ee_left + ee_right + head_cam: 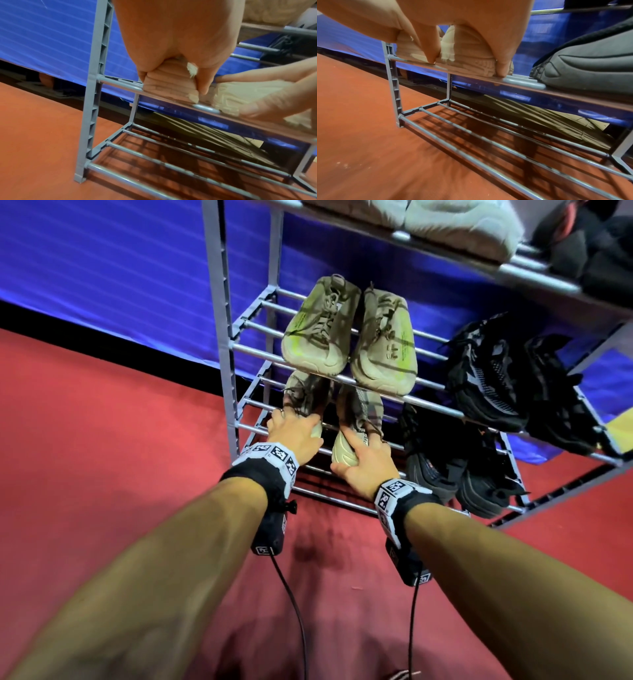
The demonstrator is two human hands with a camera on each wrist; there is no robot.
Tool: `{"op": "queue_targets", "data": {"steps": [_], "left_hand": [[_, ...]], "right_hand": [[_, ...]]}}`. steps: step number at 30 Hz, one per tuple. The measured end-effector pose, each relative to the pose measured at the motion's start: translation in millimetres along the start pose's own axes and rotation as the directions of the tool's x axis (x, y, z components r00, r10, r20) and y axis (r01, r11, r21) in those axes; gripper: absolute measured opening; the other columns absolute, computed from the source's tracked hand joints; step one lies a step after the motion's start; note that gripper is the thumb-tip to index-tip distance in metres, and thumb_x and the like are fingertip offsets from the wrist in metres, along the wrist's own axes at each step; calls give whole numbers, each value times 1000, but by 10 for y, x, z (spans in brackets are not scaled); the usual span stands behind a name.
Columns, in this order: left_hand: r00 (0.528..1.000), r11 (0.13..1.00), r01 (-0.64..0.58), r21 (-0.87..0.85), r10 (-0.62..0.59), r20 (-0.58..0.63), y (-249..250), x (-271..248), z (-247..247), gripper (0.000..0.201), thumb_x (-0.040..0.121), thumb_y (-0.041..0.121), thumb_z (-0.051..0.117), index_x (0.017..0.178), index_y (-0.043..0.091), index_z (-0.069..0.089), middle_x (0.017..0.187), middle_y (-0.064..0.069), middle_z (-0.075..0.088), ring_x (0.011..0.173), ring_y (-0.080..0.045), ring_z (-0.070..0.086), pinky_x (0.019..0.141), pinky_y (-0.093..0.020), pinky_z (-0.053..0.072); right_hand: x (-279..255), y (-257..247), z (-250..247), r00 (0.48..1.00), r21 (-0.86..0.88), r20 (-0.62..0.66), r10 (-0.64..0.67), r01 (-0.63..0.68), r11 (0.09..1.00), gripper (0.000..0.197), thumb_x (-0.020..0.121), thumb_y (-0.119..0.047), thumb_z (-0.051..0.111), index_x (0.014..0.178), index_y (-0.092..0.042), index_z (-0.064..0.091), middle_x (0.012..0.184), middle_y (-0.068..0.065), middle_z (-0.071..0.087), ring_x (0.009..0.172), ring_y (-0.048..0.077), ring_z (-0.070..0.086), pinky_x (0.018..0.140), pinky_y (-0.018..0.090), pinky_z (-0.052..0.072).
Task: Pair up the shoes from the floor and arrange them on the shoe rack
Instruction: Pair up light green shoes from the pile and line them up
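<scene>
head: l hand (pixel 294 436), r hand (pixel 368 462) grip beige shoes (pixel 359 409); wrist: prob touching.

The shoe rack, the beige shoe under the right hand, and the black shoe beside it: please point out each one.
shoe rack (pixel 394 86): right wrist view, on its grey front corner post.
beige shoe (pixel 471 44): right wrist view, on its heel between the fingers.
black shoe (pixel 583 67): right wrist view, on its side, right of the beige shoe.

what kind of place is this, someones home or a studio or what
Hard to say for sure, but it looks like a staged indoor recording space rather than a lived-in home: a grey metal shoe rack stands on red carpet against a blue tarpaulin-like backdrop.
</scene>
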State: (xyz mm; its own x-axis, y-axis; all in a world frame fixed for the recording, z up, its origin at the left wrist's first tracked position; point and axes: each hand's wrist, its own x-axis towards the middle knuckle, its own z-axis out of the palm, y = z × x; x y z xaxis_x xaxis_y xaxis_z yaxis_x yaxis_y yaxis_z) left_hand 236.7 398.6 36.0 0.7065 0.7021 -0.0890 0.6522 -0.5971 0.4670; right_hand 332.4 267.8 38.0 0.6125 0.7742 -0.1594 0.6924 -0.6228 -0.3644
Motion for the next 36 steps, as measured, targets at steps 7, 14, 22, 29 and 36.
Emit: {"op": "queue_targets", "data": {"steps": [7,14,22,29,36], "left_hand": [[999,999,-9,-32,11,37,-63,-21,-74,43,87,32,60,129,29,53,149,-25,24,128,-40,29,107,-43,25],[998,996,-51,-68,53,31,-242,-51,-82,59,87,47,62,142,40,42,160,-14,8,138,-38,23,114,-43,21],[999,973,9,-229,3,51,-249,-21,-52,57,87,39,61,141,42,42,159,-14,-3,141,-36,19,114,-38,24],[999,937,33,-348,-22,36,-174,-7,-43,58,76,54,54,133,39,54,148,-18,25,133,-37,32,115,-45,26],[999,949,29,-313,-17,40,-173,21,-13,64,76,58,52,137,39,50,151,-18,23,136,-36,30,116,-46,23]], "right_hand": [[-2,-5,-17,1000,-11,20,-10,10,1000,77,89,-44,64,152,-40,19,158,16,9,140,41,17,116,36,19],[92,-136,0,1000,-29,-3,-16,16,999,74,92,-52,56,153,-30,21,149,27,19,134,48,23,112,45,25],[28,-135,106,993,123,-117,17,-2,992,72,86,-51,65,149,-38,31,154,26,3,138,44,23,116,38,23],[83,-164,111,998,51,-68,-3,7,999,65,95,-42,56,152,-29,28,145,25,26,135,43,25,115,42,24],[98,-174,86,1000,16,-19,9,-9,1000,64,97,-42,53,153,-29,25,144,28,24,136,46,21,114,43,22]]}}
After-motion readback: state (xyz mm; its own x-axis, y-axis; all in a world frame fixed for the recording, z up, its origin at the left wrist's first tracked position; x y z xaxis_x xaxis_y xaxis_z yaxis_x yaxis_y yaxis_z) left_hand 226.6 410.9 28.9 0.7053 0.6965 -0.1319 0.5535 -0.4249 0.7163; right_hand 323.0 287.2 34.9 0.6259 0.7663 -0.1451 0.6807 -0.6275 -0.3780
